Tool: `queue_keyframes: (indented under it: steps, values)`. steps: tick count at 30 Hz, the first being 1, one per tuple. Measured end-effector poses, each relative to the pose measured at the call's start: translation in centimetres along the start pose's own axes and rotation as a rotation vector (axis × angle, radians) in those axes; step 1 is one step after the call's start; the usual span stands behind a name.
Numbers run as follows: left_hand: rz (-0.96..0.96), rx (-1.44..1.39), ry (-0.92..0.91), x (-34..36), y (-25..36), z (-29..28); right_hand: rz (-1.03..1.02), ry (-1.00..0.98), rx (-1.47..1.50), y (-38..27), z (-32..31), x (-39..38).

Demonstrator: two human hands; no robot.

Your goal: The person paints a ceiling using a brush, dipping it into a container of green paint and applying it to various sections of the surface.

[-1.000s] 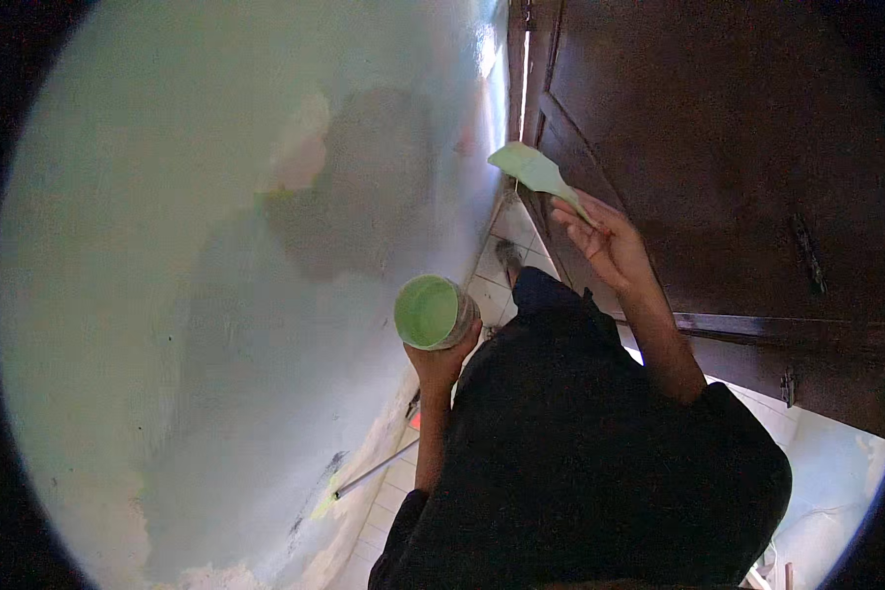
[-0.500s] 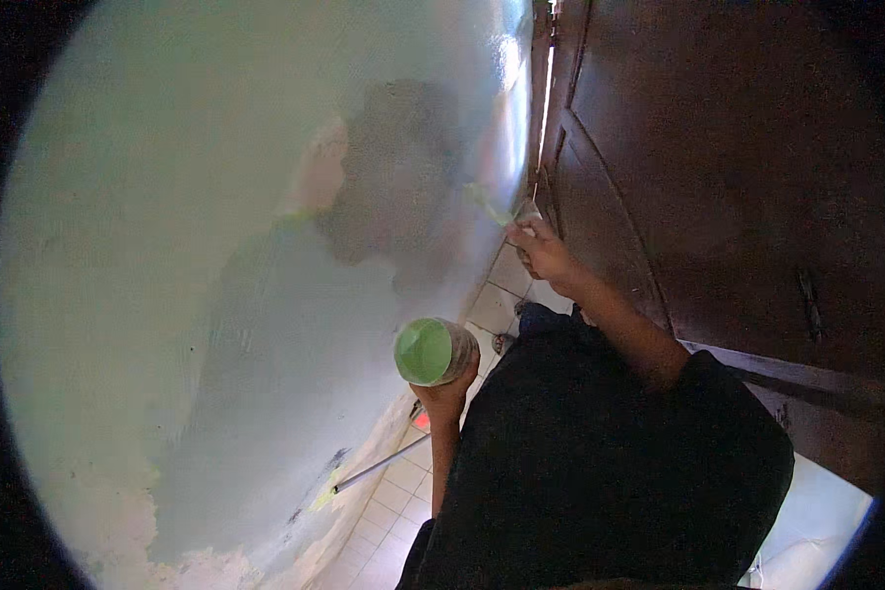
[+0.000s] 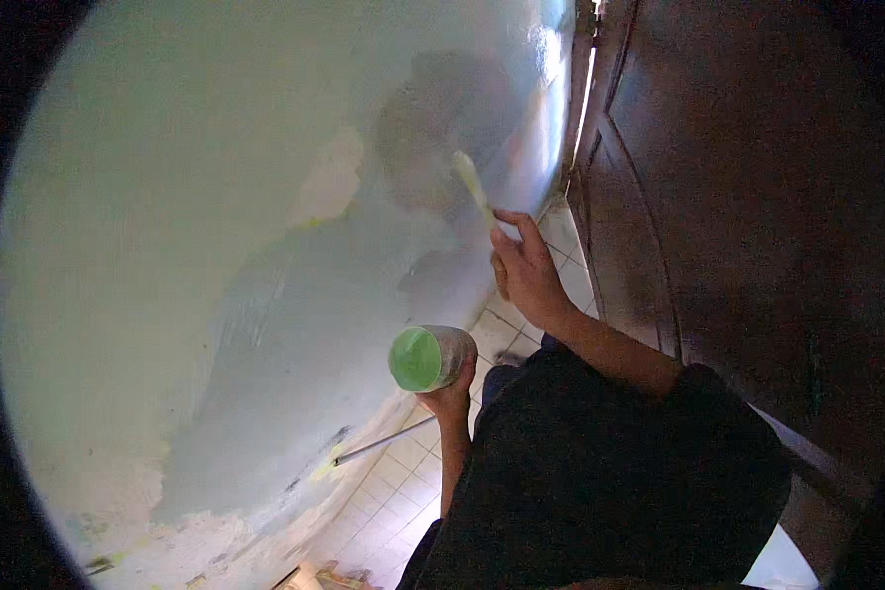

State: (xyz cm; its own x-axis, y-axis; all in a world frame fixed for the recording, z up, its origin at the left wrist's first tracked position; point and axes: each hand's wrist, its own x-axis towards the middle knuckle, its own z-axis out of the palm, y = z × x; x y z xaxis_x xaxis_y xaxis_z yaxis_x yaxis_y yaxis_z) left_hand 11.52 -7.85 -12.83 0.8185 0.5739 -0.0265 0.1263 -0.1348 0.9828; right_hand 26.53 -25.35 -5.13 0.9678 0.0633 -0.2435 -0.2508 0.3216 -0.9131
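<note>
My left hand [image 3: 450, 397] is wrapped round a cup-like container [image 3: 456, 352] from below, its open mouth tilted toward the wall. Pale green paint [image 3: 415, 360] shows inside it. Farther up and to the right, my right hand [image 3: 533, 279] grips a paintbrush [image 3: 471, 179] by its handle. The brush head carries light green paint and points up and left, in front of the wall [image 3: 147, 246]. Whether the bristles touch the wall, I cannot tell. Light green covers much of this wall, and a bare pinkish patch [image 3: 332, 182] lies left of the brush.
On the right stands a dark brown wooden door [image 3: 757, 216]. Pale floor tiles [image 3: 399, 476] run along the wall's foot. A thin pole [image 3: 383, 441] leans there, below my left hand. Some brownish objects [image 3: 310, 578] lie at the bottom edge. My shadow falls on the wall.
My right hand with the paintbrush has moved away from the door, and the brush now points more steeply up. The left hand still holds the paint container. The whole view has shifted slightly.
</note>
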Motion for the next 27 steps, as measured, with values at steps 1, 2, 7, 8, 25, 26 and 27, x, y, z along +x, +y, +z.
queue_keyframes:
  steps: [1, 2, 7, 8, 25, 26, 27]
  values:
    - [-0.009, -0.011, 0.009, 0.3, -1.0, -0.3, -0.004, 0.001, 0.002, 0.1, 0.5, 0.9]
    - [-0.016, -0.023, 0.016, 0.6, -1.9, -0.9, -0.087, 0.071, -0.098, 0.7, 1.1, 1.7]
    - [0.162, 0.119, -0.037, 0.2, -3.0, -5.5, -0.188, 0.043, -0.223, 3.1, 8.6, -1.3]
    - [0.128, 0.015, -0.055, -0.1, -3.1, -5.8, -0.209, 0.003, -0.199, 3.0, 10.0, -3.2]
    - [0.1, -0.004, -0.229, -1.2, -4.3, -21.2, -0.35, 0.363, -0.28, 8.3, 15.0, -1.9]
    - [0.147, 0.023, -0.216, -0.8, -5.9, -21.9, -0.429, 0.343, -0.319, 10.2, 16.6, -3.6]
    - [0.191, 0.048, -0.204, -0.7, -6.9, -22.3, -0.413, 0.274, -0.38, 11.6, 17.4, -5.5]
